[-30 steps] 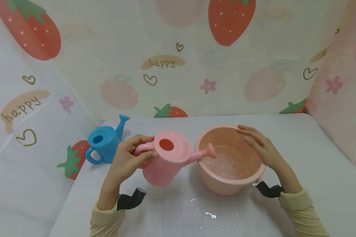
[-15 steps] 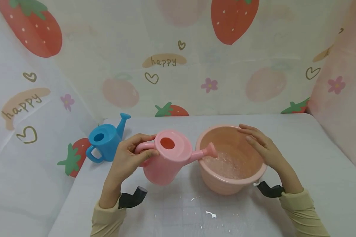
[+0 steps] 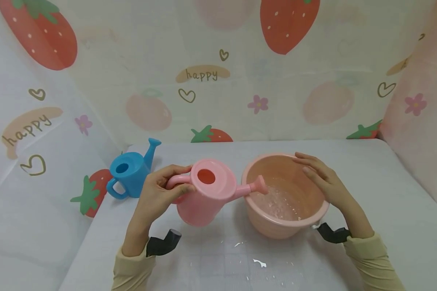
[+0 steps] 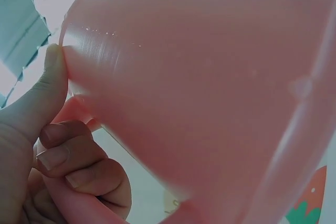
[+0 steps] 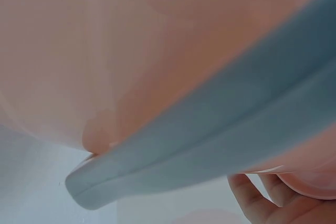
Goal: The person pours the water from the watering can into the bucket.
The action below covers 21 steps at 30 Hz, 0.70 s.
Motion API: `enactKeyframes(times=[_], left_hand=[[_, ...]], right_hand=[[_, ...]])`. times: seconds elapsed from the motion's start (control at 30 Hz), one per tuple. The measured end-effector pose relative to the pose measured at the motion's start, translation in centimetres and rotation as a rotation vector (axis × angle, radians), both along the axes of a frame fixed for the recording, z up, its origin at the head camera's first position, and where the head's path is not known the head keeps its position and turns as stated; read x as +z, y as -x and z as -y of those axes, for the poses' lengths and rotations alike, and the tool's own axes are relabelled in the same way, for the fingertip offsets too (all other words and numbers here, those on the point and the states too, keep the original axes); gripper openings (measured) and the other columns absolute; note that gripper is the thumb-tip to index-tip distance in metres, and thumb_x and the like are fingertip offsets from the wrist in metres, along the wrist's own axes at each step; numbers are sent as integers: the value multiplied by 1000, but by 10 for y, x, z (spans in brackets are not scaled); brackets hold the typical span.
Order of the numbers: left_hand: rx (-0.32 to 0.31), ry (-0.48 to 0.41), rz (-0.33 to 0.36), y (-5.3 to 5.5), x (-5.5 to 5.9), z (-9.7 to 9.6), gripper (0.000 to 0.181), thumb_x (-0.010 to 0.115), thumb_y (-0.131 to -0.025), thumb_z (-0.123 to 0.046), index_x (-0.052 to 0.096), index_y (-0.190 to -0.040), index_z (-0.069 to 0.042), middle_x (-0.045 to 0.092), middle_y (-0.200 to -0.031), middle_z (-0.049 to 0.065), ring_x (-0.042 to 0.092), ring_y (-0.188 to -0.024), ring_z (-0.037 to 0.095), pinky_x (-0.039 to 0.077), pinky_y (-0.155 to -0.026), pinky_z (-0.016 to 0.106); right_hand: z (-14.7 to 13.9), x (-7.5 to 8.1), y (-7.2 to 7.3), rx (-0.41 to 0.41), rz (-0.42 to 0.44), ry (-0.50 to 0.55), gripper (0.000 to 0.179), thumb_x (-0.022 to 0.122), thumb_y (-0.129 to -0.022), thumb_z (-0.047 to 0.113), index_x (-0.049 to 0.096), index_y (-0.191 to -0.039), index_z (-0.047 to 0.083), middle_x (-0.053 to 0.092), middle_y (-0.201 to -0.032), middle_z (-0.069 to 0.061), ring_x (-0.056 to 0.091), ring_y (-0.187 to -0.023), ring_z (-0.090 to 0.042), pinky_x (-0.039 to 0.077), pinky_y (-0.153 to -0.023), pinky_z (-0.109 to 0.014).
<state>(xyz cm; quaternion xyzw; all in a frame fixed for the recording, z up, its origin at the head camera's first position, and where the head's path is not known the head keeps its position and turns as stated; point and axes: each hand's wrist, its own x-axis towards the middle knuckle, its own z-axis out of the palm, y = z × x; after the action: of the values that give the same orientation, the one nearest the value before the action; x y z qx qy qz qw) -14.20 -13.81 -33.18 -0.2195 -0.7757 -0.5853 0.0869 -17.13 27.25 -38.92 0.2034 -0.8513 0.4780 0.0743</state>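
My left hand (image 3: 160, 192) grips the handle of a pink watering can (image 3: 200, 208), its thumb against the can's side. In the left wrist view, the curled fingers (image 4: 86, 161) wrap the handle beside the can's pink body (image 4: 199, 77). The can leans right, and its spout head (image 3: 259, 185) hangs over a pale pink bucket (image 3: 276, 230). Rippled water (image 3: 276, 202) lies inside the bucket. At the bucket's far right rim, my right hand (image 3: 322, 180) holds on, thumb inside; fingers (image 5: 249, 198) show outside the wall in the right wrist view.
A blue watering can (image 3: 129, 176) stands at the back left of the white table (image 3: 386, 226). Water drops (image 3: 259, 263) wet the tabletop in front of the bucket. A pale grey-blue bucket handle (image 5: 210, 124) crosses the right wrist view. Printed sheets (image 3: 149, 52) enclose the table.
Both hands, the pink watering can and the bucket keep their places. Ripples and bubbles on the bucket's water have changed shape. The head view has shifted slightly.
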Motion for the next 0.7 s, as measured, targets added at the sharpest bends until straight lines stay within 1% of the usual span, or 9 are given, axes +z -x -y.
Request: enactKeyframes(times=[0.1,0.17,0.23,0.3,0.37,0.53,0.7], left_hand=[[8,4,-1,0,-1,0,35,73,-78,-7,65,-111,-7,67,-105,6,61,-93,17,54,-73,29],[13,3,-2,-1,-1,-1,35,73,-78,-7,65,-112,-7,67,-106,7,62,-93,17,54,-74,28],[18,1,-3,-1,-1,-1,35,73,-78,-8,65,-112,-7,67,-106,6,62,-94,16,54,-74,28],[24,1,-7,-1,-1,-2,34,73,-78,-8,66,-112,-7,67,-107,6,62,-94,16,54,-75,27],[28,1,-13,-2,0,-2,34,73,-78,-8,66,-111,-7,67,-107,6,62,-94,16,54,-75,27],[39,9,-30,-3,0,-3,33,73,-78,-8,66,-111,-8,67,-108,4,62,-94,15,54,-75,26],[38,12,-40,-3,-1,-4,34,72,-78,-8,66,-112,-9,67,-109,3,62,-94,15,53,-76,25]], right_hand=[[-1,-1,0,-2,-4,-10,34,44,-98,14,52,-131,15,39,-144,-2,29,-136,-11,29,-106,-31],[0,-1,0,2,-8,-9,34,44,-98,13,52,-131,15,39,-144,-3,29,-135,-10,28,-104,-27],[0,-1,1,1,-9,-11,34,44,-98,14,52,-131,15,39,-144,-2,29,-135,-10,28,-103,-20],[0,-1,0,2,-11,-10,34,44,-98,13,52,-131,15,39,-144,-2,29,-135,-9,27,-102,-17],[0,-1,0,3,-11,-8,34,44,-98,13,52,-131,15,39,-144,-2,29,-135,-9,27,-101,-16],[1,0,1,3,-18,-11,34,44,-98,13,52,-131,14,39,-144,-4,29,-135,-10,27,-101,-18],[1,-1,0,0,-10,-9,34,44,-98,13,52,-131,15,39,-144,-3,29,-135,-8,27,-100,-15]])
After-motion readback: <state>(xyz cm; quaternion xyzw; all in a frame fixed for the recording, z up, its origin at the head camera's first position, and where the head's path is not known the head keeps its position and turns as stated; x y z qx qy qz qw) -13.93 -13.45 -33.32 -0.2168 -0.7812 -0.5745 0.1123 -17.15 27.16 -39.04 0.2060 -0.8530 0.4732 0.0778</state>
